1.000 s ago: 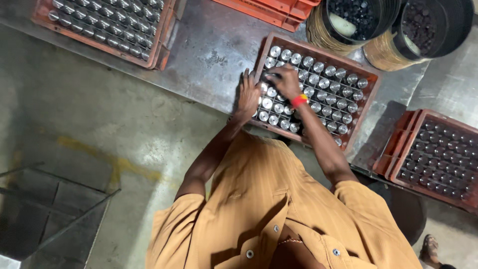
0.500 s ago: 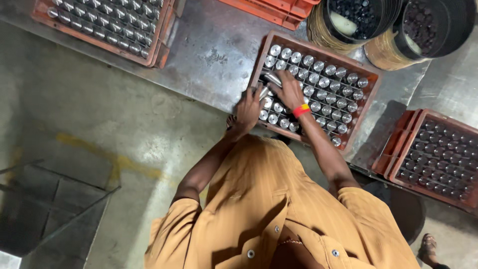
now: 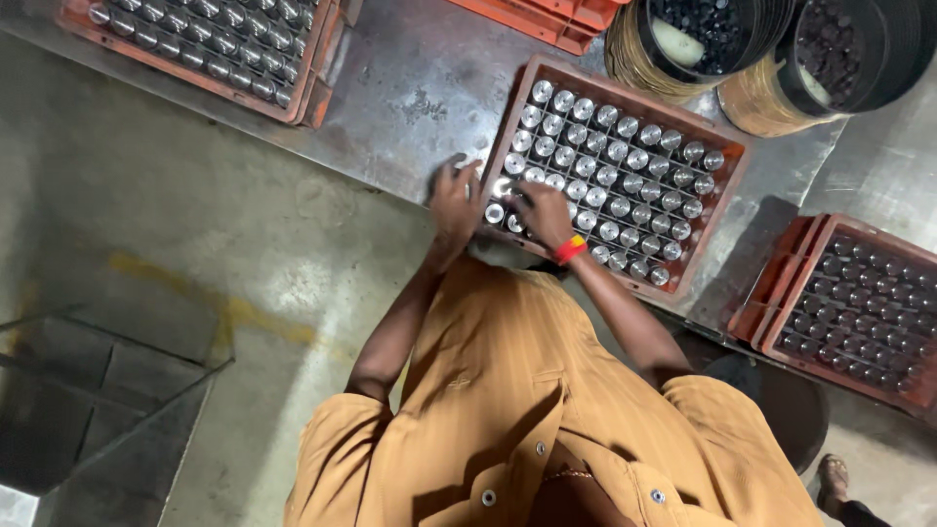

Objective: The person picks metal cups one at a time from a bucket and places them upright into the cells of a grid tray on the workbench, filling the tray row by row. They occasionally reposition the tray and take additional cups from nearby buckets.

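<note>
Head view: left hand (image 3: 454,203) rests spread on the near corner of the red-brown plastic crate (image 3: 724,200), apparently steadying it, while right hand (image 3: 543,210) curls over its upright shiny metal cylinders (image 3: 625,181); whether it grips one cannot be told

Right hand (image 3: 543,210) hides several shiny cylinders (image 3: 625,181).

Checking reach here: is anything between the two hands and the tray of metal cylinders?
Nothing visible. The left hand is at the near-left corner of the red tray, and the right hand lies directly on the metal cylinders.
</note>
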